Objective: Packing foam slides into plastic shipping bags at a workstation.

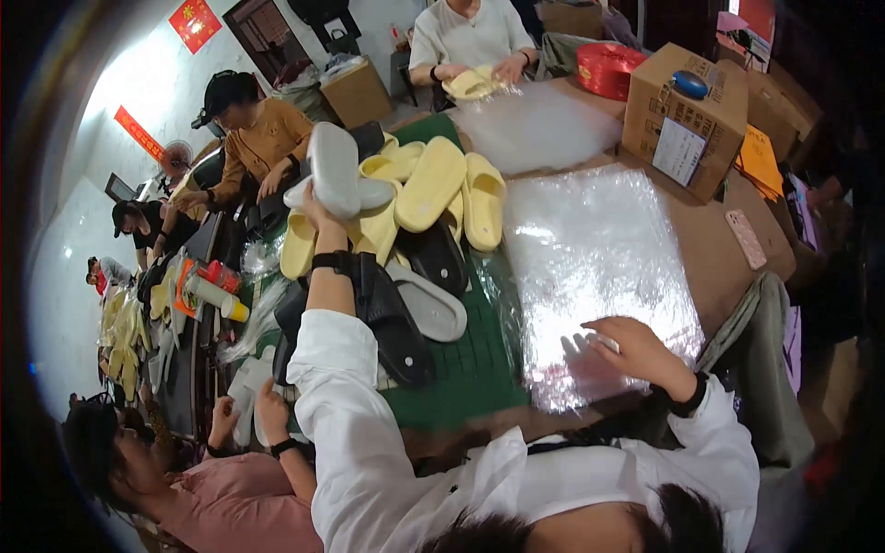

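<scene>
My left arm reaches out over a pile of slippers, and my left hand (pixel 321 210) grips a light grey slipper (pixel 334 164) that stands tilted up; the fingers are partly hidden behind it. Around it lie several yellow slippers (pixel 433 184), a black slipper (pixel 392 323) beneath my forearm and another grey slipper (pixel 429 300). On the right, my right hand (pixel 634 352) is open, its fingers stretched over the near part of a stack of clear plastic bags (pixel 599 249). Whether the fingertips touch the bags, I cannot tell.
A cardboard box (pixel 687 115) stands at the far right, near a red roll of ribbon (pixel 608 70) and a phone (pixel 745 240). A green mat (pixel 461 382) lies under the slippers. Co-workers sit left and opposite; the one opposite handles a yellow slipper (pixel 472 83).
</scene>
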